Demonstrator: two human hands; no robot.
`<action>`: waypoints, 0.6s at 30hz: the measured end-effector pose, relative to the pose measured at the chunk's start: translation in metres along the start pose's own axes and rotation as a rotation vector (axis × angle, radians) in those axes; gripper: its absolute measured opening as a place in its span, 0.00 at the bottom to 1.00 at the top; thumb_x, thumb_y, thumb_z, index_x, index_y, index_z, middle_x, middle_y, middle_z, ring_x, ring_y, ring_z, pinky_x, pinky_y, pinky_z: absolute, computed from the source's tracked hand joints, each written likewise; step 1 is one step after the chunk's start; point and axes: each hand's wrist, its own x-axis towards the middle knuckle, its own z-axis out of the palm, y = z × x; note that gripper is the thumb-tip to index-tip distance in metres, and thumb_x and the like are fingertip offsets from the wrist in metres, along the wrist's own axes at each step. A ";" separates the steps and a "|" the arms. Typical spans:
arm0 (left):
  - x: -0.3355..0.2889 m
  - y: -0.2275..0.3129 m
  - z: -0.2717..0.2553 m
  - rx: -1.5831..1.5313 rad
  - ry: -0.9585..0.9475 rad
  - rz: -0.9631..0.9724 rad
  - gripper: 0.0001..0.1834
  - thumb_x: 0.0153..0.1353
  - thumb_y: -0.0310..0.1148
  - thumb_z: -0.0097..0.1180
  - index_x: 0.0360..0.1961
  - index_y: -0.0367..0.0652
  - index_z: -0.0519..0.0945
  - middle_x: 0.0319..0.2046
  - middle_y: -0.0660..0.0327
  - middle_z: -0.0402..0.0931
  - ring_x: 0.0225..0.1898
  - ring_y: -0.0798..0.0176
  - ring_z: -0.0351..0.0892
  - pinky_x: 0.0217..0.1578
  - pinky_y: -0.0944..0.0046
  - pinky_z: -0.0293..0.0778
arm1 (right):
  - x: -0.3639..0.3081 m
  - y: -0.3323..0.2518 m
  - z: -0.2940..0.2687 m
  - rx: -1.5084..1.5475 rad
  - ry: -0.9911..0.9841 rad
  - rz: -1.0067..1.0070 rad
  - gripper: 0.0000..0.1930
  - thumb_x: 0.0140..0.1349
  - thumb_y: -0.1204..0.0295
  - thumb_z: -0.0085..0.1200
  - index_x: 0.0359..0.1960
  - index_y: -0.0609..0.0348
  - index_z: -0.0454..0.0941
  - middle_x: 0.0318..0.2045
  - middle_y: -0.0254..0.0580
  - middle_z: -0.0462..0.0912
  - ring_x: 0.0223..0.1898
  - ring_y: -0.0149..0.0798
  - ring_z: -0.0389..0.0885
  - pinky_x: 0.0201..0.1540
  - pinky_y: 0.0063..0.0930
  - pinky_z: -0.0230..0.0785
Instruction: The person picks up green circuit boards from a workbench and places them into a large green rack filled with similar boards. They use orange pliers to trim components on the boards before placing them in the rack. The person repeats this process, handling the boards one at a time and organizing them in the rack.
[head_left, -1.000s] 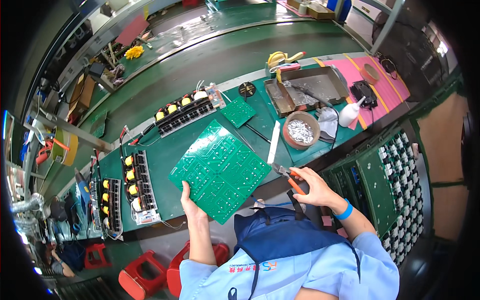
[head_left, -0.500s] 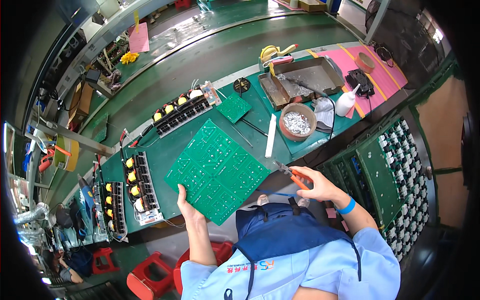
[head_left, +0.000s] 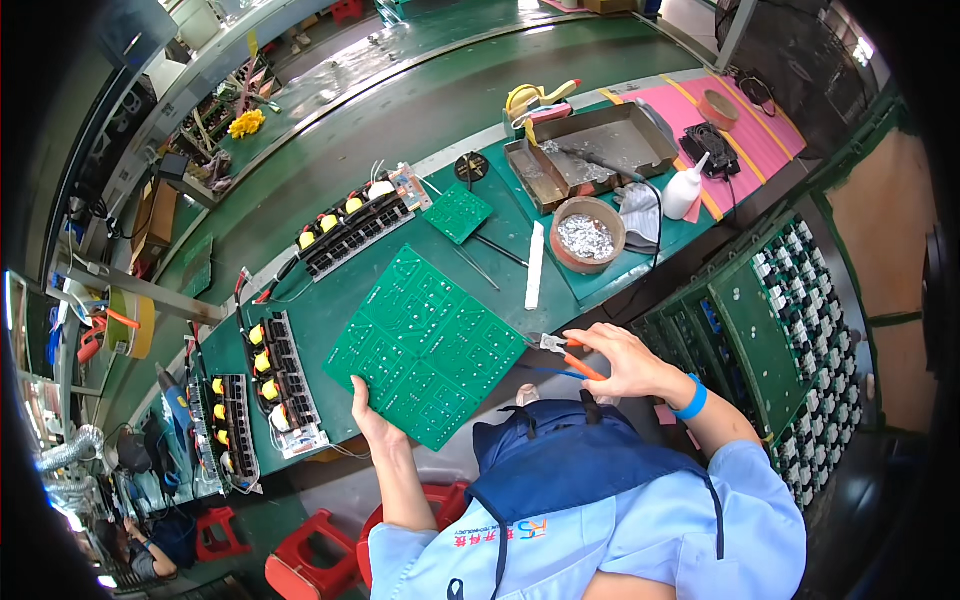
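Note:
My left hand (head_left: 378, 420) grips a large green circuit board (head_left: 425, 345) by its near left edge, thumb on top and the other fingers hidden beneath. The board is tilted above the bench front, its face with solder points upward. In my right hand (head_left: 625, 362) is a pair of cutting pliers (head_left: 575, 358) with orange handles, fingers wrapped round them. The jaws are at the board's right corner; whether they touch it I cannot tell. A smaller green circuit board (head_left: 458, 213) lies on the bench beyond, beside a thin metal rod.
Assemblies with yellow parts (head_left: 270, 375) stand at the left. Further right are a white strip (head_left: 535, 266), a bowl of metal bits (head_left: 586, 238), a metal tray (head_left: 625, 150) with a soldering iron, and a white squeeze bottle (head_left: 684, 192). Red stools (head_left: 312, 560) stand below the bench; a crate of parts (head_left: 770, 330) is at my right.
My right hand has moved left with the pliers, bringing the jaws to the board's right corner. The board has shifted slightly left in my left hand. The whole view has turned a little.

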 end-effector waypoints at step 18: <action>0.000 -0.002 -0.004 -0.012 -0.018 0.019 0.25 0.58 0.46 0.41 0.51 0.39 0.64 0.47 0.51 0.67 0.46 0.51 0.70 0.44 0.49 0.68 | -0.001 -0.014 0.002 -0.290 0.131 -0.028 0.32 0.35 0.68 0.58 0.49 0.56 0.65 0.34 0.42 0.69 0.38 0.42 0.67 0.41 0.33 0.57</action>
